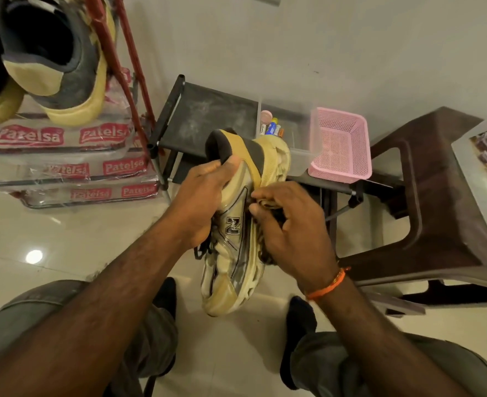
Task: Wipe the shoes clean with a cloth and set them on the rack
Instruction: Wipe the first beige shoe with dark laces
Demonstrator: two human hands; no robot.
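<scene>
At 10 o'clock a pair of shoes (56, 61) sits on wrapped "Patelsa" packs (62, 159), stacked three deep, w/ a red frame (122, 67) just beside them. Centre frame, the left hand (205, 202) grips a tan sneaker (233, 253) at the collar, fingers curled round the heel opening, toe pointing down toward 6 o'clock. The right hand (288, 233) is clamped on a dark cloth (268, 207), pressing it to the sneaker's sole side; most of the cloth is hidden under the fingers, so its shape is unclear. An orange band (328, 285) circles that wrist. Behind the sneaker, at 12 o'clock, stands a black rack (205, 113). On its top, toward 1 o'clock, a clear tub (296, 133) holds small tubes and a pink-lidded jar, poss. polish. Touching the tub, a pink basket (339, 147). At 3 o'clock a brown stool (437, 190), a lidded box (482, 179) on it.
</scene>
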